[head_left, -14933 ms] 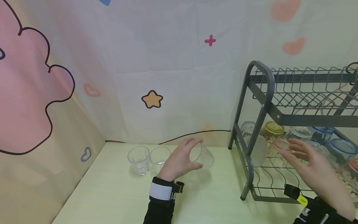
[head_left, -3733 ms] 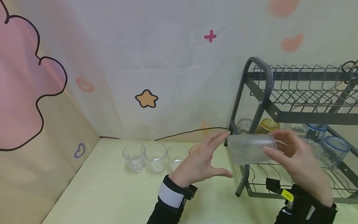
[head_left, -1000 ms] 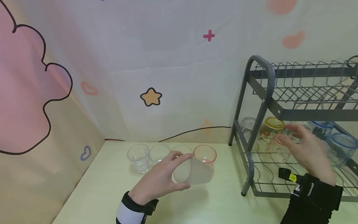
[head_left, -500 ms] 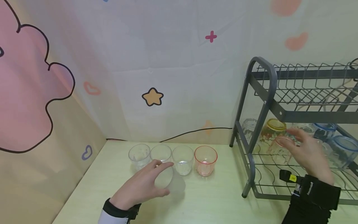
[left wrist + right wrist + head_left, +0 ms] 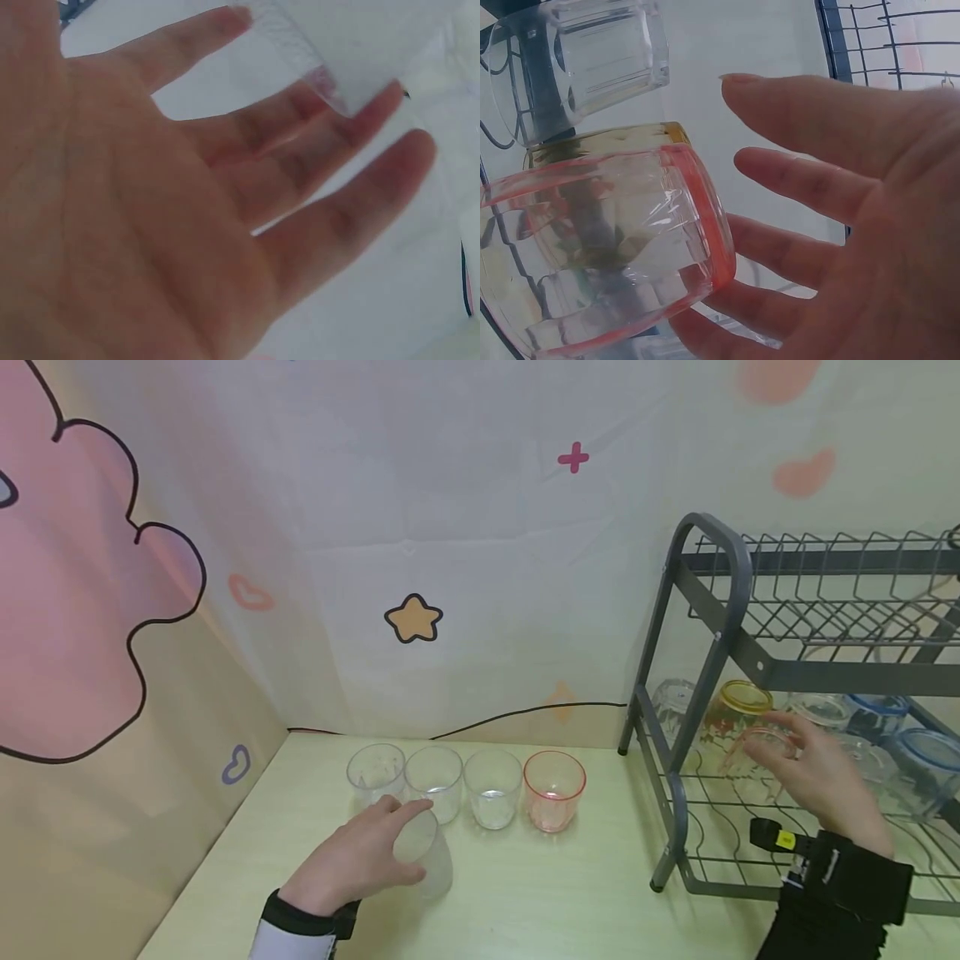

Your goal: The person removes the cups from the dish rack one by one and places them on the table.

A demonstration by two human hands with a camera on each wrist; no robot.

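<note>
My left hand (image 5: 351,862) grips a frosted glass (image 5: 435,867) between thumb and fingers, low over the table in front of the glass row. In the left wrist view, my fingertips touch the rim end of the frosted glass (image 5: 360,45). My right hand (image 5: 821,777) is at the rack's lower shelf, beside an upside-down red-tinted glass (image 5: 752,777). In the right wrist view, some fingers lie right at the base of the red-tinted glass (image 5: 622,255), while the thumb stands apart from it.
Upright on the table stand several glasses in a row: clear ones (image 5: 492,789) and a red-rimmed one (image 5: 552,793) at its right end. The grey two-tier rack (image 5: 708,685) also holds a yellow glass (image 5: 738,710), a blue glass (image 5: 926,768) and several clear ones, upside down.
The frosted glass passed from my right hand to my left, which carried it left and down. A red-rimmed glass joined the row earlier. My right hand returned to the rack and barely moved lately.
</note>
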